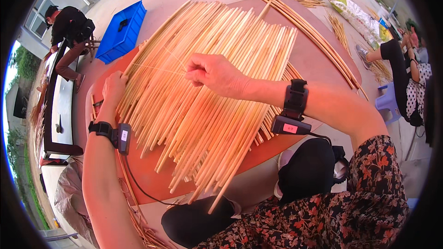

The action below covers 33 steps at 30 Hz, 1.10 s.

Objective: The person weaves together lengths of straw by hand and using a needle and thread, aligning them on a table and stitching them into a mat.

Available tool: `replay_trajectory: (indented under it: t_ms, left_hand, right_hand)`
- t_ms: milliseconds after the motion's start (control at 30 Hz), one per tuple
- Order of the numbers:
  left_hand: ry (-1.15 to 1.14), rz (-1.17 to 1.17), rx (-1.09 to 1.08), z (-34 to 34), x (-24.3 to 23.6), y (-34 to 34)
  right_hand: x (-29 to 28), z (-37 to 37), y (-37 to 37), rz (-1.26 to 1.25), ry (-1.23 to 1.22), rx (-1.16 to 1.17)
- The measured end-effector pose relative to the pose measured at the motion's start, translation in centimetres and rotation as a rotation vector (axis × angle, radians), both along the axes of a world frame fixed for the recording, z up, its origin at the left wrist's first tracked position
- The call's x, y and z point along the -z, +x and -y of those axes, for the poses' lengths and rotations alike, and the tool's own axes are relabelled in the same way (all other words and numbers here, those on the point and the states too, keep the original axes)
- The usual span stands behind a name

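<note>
Dozens of pale stalks (pixel 217 115) across the red table (pixel 147 180), right hand (pixel 214 74) closed on taut thread (pixel 159 68), left hand (pixel 114 88) curled at their left edge, grip unclear!

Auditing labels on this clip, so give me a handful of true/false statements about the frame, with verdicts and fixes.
1. The right hand pinches a thin thread above the sticks. True.
2. The sticks are bright green. False: they are pale tan.
3. The left hand is at the left edge of the sticks. True.
4. Both wrists are bare. False: each wears a black strap.
5. In the picture, the blue crate is left of the sticks and the stool right of them. True.
6. The stool is red. False: it is pale purple.
</note>
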<state>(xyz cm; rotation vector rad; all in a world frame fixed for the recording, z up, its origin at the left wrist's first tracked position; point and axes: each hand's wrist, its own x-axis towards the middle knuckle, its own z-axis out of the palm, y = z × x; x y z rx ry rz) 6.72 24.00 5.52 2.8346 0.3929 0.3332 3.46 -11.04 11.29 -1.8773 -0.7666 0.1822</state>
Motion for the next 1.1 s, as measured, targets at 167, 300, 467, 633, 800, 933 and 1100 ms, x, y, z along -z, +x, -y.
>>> replay_trajectory:
  t_ms: [167,300,467,633,800,933,1100]
  left_hand:
    - [0.007,0.017,0.064,0.3,0.3,-1.8]
    - [-0.011,-0.06,0.084,-1.8,-0.8,-3.1]
    - [0.077,0.562,0.431,8.1,-5.2,-3.0]
    - [-0.121,0.012,0.679,23.4,-9.9,-2.8]
    - [0.183,-0.199,0.527,30.4,-6.2,-0.3]
    - [0.22,-0.194,0.483,30.5,-5.0,1.4]
    - [0.157,-0.186,0.524,32.0,-7.0,1.9]
  right_hand:
    - [3.4,1.9,-3.3,0.105,-0.142,0.055]
    - [2.6,2.5,-4.5,-0.047,-0.094,0.084]
    - [4.7,3.7,-4.6,-0.033,0.002,0.124]
    - [6.6,2.6,-4.2,0.144,0.017,0.132]
    - [6.5,2.1,-4.4,0.243,-0.073,0.143]
    - [5.8,2.0,-4.5,0.238,-0.045,0.132]
    - [5.9,2.2,-4.0,0.23,0.119,0.133]
